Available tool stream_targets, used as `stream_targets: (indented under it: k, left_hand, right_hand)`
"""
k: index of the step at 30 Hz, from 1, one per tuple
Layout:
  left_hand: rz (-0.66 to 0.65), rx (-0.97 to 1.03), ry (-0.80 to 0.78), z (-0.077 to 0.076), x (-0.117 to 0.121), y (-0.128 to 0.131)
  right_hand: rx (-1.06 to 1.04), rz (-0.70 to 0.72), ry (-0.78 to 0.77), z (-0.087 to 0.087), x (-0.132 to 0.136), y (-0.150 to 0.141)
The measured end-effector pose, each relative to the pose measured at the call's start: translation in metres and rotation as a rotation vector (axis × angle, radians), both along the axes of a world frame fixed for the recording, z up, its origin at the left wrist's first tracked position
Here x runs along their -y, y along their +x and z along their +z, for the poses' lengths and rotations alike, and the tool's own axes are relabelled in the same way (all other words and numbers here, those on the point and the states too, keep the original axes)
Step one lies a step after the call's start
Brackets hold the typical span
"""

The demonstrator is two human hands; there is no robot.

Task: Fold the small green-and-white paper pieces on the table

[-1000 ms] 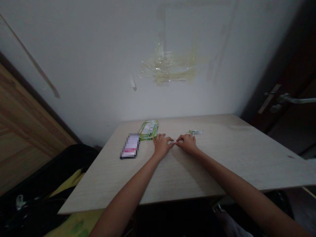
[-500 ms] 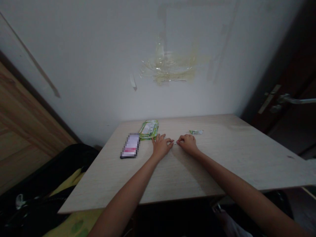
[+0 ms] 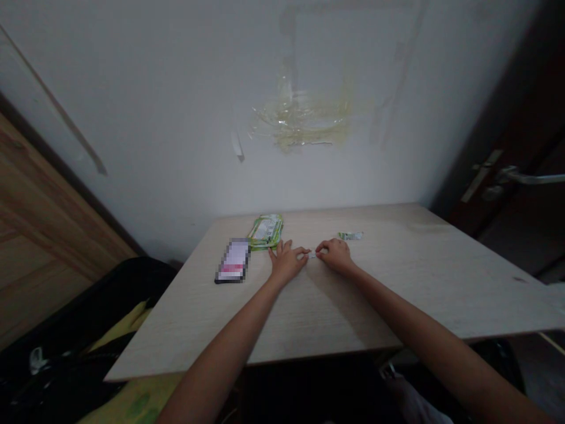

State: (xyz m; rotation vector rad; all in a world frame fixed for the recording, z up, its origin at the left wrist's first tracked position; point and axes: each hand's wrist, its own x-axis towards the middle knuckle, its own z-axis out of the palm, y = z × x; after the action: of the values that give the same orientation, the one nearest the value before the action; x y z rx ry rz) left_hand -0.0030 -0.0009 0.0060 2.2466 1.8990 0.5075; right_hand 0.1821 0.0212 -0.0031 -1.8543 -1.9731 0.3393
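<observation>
A tiny pale strip [image 3: 312,255] spans the small gap between my two hands, low over the table; its kind is too small to tell. My left hand [image 3: 288,261] pinches its left end with thumb and forefinger, the other fingers spread toward the green packet. At the right end, my right hand [image 3: 334,255] is closed in a pinch, fingers curled. Behind my left hand lies a green and white plastic packet [image 3: 266,231] with a printed label. A small torn green and white wrapper piece [image 3: 351,235] rests just beyond my right hand.
A phone [image 3: 233,261] with a blurred screen lies left of the packet on the pale wooden table [image 3: 353,318]. The wall [image 3: 176,147] with old tape stands behind the table. At the right is a dark door with a metal handle [image 3: 529,178].
My left hand has shifted slightly left, and more of the pale strip shows between my fingertips. My right hand stays almost where it was.
</observation>
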Motion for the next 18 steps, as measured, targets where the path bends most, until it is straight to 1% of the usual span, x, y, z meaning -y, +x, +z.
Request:
stream_targets:
  k: [13, 18]
  left_hand:
    - [-0.021, -0.013, -0.090, -0.0065, -0.0023, -0.0041]
    - [-0.023, -0.016, -0.125, -0.0031, -0.0017, -0.0043]
  right_hand:
    - [0.008, 0.010, -0.001, -0.0018, 0.0020, -0.0007]
    - [0.006, 0.044, -0.024, -0.0032, -0.0011, 0.0032]
